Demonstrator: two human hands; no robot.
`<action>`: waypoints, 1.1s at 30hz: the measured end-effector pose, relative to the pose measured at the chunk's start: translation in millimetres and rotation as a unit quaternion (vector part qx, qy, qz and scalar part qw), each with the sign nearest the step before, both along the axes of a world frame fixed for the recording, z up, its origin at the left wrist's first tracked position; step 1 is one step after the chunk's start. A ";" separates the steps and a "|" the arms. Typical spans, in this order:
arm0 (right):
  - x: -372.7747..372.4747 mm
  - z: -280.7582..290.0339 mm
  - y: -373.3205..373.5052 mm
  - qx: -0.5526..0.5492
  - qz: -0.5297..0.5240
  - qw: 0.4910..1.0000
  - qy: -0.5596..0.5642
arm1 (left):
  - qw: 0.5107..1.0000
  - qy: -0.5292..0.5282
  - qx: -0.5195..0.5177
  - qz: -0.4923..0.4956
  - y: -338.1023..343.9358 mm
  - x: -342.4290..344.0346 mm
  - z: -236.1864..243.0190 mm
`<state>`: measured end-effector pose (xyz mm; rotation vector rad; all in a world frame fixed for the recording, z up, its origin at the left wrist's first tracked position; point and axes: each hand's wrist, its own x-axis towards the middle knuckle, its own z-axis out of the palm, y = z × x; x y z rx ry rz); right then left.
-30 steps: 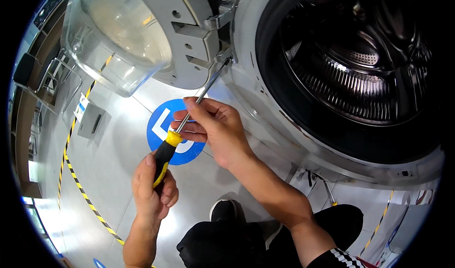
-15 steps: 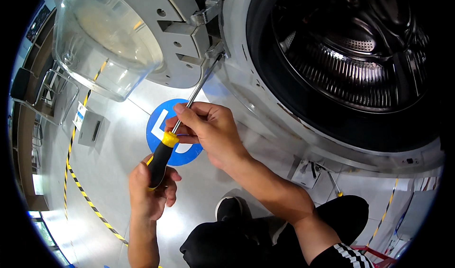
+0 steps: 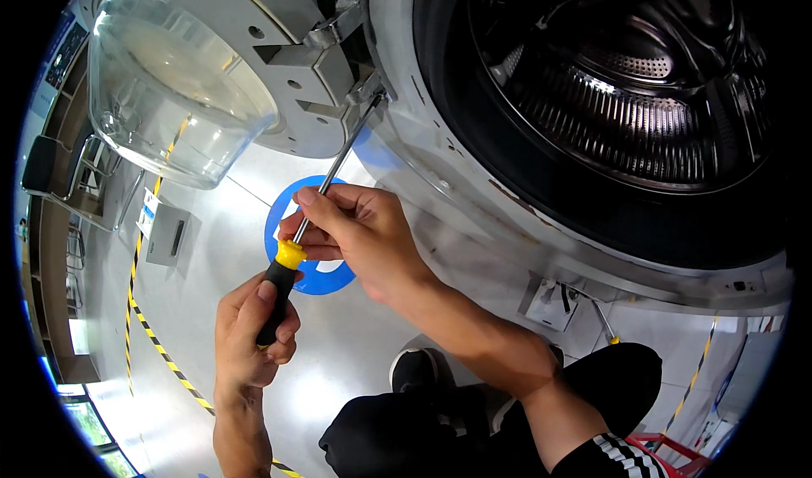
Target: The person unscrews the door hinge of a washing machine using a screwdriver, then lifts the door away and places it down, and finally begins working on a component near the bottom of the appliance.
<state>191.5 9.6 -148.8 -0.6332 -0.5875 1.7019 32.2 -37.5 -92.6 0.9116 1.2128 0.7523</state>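
My left hand [image 3: 245, 334] is wrapped round the black-and-yellow handle of a screwdriver [image 3: 280, 277]. My right hand [image 3: 364, 237] pinches the steel shaft just above the handle. The shaft slants up to the lower part of the metal hinge [image 3: 362, 89] of an opened washing machine door [image 3: 288, 97], where the tip meets the machine's front; its exact seat is too small to tell. The door's clear bowl-shaped window [image 3: 169, 72] hangs at the upper left. Right of the hinge is the open steel drum [image 3: 617, 114] inside a black rubber gasket [image 3: 575, 207].
Low at right lie a metal part [image 3: 550, 304] and another screwdriver [image 3: 614, 337], near a red frame [image 3: 685, 453]. At left stand a chair [image 3: 41, 161] and a metal box [image 3: 169, 233]. Striped tape [image 3: 169, 359] and a blue floor disc [image 3: 311, 283] mark the floor.
The door and hinge appear further left and slightly higher. Both hands and the screwdriver have shifted left in view; my left thumb now lies higher, across the handle.
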 end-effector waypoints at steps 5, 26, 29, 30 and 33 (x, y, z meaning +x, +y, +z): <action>-2.1 5.6 1.7 -0.002 -0.001 1.000 0.009 | 1.000 0.000 -0.011 -0.018 9.8 -7.2 9.8; -0.7 8.9 -5.5 -0.039 0.011 0.999 -0.023 | 0.899 0.326 0.287 -0.065 2.9 3.8 7.6; -1.3 11.8 -13.3 -0.035 0.024 0.998 -0.055 | 0.886 0.318 0.329 -0.074 -9.2 -2.4 7.9; -2.0 20.1 -19.5 -0.023 0.026 0.997 -0.065 | 0.890 0.317 0.322 -0.069 -15.9 -4.7 13.3; -4.0 35.5 -29.8 0.023 0.048 0.997 -0.052 | 0.917 0.250 0.305 -0.058 -36.6 -13.4 25.4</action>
